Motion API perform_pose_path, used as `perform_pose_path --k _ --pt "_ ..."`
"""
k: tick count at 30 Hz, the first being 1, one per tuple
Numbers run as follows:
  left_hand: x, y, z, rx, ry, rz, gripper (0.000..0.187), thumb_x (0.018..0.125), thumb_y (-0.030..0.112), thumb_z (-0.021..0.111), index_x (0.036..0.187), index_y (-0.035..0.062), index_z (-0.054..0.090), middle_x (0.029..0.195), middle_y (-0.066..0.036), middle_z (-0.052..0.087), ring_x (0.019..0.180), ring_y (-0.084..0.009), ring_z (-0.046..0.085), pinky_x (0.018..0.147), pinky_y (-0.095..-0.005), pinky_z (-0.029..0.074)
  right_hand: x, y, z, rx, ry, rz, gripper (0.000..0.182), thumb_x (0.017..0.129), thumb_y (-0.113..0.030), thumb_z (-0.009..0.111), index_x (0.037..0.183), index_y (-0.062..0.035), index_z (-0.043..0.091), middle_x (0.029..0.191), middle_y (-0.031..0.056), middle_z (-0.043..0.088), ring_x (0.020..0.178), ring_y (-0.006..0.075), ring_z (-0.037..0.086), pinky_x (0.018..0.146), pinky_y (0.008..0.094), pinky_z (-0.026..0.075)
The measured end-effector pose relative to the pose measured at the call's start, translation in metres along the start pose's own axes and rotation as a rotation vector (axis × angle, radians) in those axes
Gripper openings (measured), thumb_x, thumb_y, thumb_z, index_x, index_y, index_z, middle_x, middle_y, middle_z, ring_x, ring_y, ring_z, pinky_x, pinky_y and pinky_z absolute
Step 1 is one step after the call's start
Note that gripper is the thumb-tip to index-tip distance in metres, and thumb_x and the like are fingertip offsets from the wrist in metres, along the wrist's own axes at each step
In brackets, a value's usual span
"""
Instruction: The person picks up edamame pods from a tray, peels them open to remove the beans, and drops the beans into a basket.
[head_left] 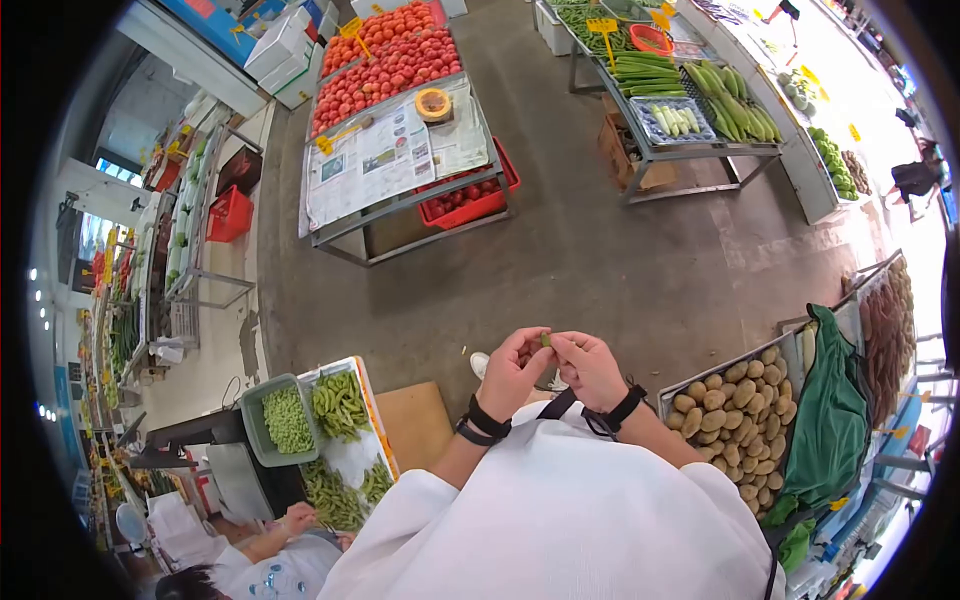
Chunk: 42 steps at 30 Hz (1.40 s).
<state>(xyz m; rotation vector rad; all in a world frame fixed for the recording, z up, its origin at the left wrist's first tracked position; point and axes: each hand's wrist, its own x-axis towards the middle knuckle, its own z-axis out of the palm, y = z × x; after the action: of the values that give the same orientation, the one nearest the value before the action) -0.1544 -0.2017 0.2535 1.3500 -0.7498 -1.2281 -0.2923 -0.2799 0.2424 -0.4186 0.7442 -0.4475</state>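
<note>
Both hands meet in front of the white shirt, each with a dark band at the wrist. My left hand is closed, its thumb and fingers pinching a small green pod. From the other side my right hand pinches the same pod, and most of it is hidden by the fingers. Nearby at the left, a white tray holds piles of green pods. Beside it a grey-green tub contains shelled green beans.
A co-worker's hand is beside the pods at the lower left. Potatoes and a green cloth lie to the right. Ahead stand a tomato table with newspaper and a metal vegetable table. A brown board adjoins the tray.
</note>
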Motion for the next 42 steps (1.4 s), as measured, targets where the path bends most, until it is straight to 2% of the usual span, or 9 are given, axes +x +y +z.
perform_pose_path --k 7,10,13,19,25,28,34,37,42 --pt "0.0 -0.001 -0.003 -0.163 0.082 -0.05 0.023 0.091 0.004 0.059 0.113 -0.0008 0.056 0.088 0.0 0.06 0.079 -0.0065 0.057 0.073 -0.0199 0.048 0.003 0.001 0.001 -0.074 0.014 -0.049 0.016 0.09 -0.008 0.063 0.103 0.0017 0.063 0.069 -0.0021 0.055 0.05 0.0011 0.038 0.042 0.0167 0.027" --pt "-0.001 0.004 -0.001 0.193 0.129 0.029 0.018 0.09 0.007 0.061 0.107 0.0009 0.059 0.084 0.002 0.059 0.072 -0.0043 0.053 0.065 -0.0178 0.044 0.003 0.001 0.003 -0.069 0.031 -0.08 0.015 0.09 -0.007 0.063 0.102 0.0018 0.063 0.068 -0.0029 0.054 0.05 0.0009 0.038 0.042 0.0169 0.026" --pt "0.001 0.003 0.0 0.239 0.129 0.055 0.015 0.09 0.009 0.063 0.104 0.0021 0.061 0.083 0.003 0.06 0.07 -0.003 0.05 0.061 -0.017 0.04 0.004 0.002 0.001 -0.069 0.034 -0.099 0.014 0.089 -0.007 0.062 0.101 0.002 0.063 0.068 -0.0033 0.054 0.049 0.0008 0.038 0.042 0.0172 0.025" --pt "0.006 -0.007 -0.002 0.085 0.096 0.064 0.016 0.091 0.009 0.062 0.104 0.0009 0.061 0.088 0.001 0.063 0.074 -0.0043 0.054 0.065 -0.0182 0.044 0.005 0.002 -0.001 -0.112 0.043 -0.132 0.012 0.089 -0.005 0.061 0.098 0.0021 0.063 0.068 -0.0029 0.055 0.048 0.0005 0.038 0.041 0.0174 0.025" --pt "0.007 0.004 -0.003 -0.134 0.0 -0.108 0.016 0.091 0.006 0.061 0.105 -0.0013 0.06 0.097 -0.005 0.066 0.088 -0.0098 0.062 0.079 -0.0223 0.049 0.004 0.003 0.0 -0.114 0.061 -0.095 0.012 0.089 -0.006 0.062 0.097 0.0021 0.063 0.069 -0.0023 0.056 0.049 0.0006 0.039 0.041 0.0172 0.025" --pt "0.009 0.013 0.001 -0.197 0.05 -0.072 0.015 0.09 0.005 0.062 0.104 0.0023 0.062 0.092 -0.002 0.066 0.08 -0.0057 0.059 0.067 -0.0183 0.045 0.003 0.0 0.003 -0.087 0.058 -0.118 0.011 0.089 -0.007 0.062 0.096 0.002 0.063 0.069 -0.002 0.056 0.049 0.0007 0.039 0.041 0.0172 0.026" --pt "0.008 0.005 -0.001 -0.092 0.05 0.008 0.015 0.09 0.005 0.062 0.104 0.0006 0.061 0.097 -0.004 0.066 0.084 -0.0084 0.06 0.075 -0.021 0.048 0.002 -0.004 -0.001 -0.105 0.021 -0.14 0.01 0.089 -0.006 0.061 0.095 0.002 0.062 0.068 -0.0019 0.056 0.049 0.0009 0.039 0.042 0.017 0.026" --pt "0.007 0.005 0.0 -0.096 0.049 0.013 0.015 0.09 0.006 0.062 0.104 0.0012 0.062 0.095 -0.004 0.066 0.084 -0.0079 0.061 0.072 -0.02 0.047 0.003 -0.004 -0.002 -0.077 0.014 -0.127 0.007 0.089 -0.005 0.061 0.094 0.0008 0.062 0.069 -0.0015 0.056 0.049 0.0008 0.039 0.042 0.0168 0.027" --pt "0.004 0.006 0.0 -0.144 0.026 -0.03 0.013 0.09 0.008 0.062 0.103 0.0032 0.061 0.089 -0.004 0.066 0.069 -0.0035 0.054 0.057 -0.0169 0.04 0.002 -0.003 -0.001 0.008 -0.013 -0.093 0.003 0.089 -0.002 0.059 0.091 -0.0026 0.057 0.074 0.0014 0.058 0.051 0.0011 0.041 0.042 0.0162 0.028"
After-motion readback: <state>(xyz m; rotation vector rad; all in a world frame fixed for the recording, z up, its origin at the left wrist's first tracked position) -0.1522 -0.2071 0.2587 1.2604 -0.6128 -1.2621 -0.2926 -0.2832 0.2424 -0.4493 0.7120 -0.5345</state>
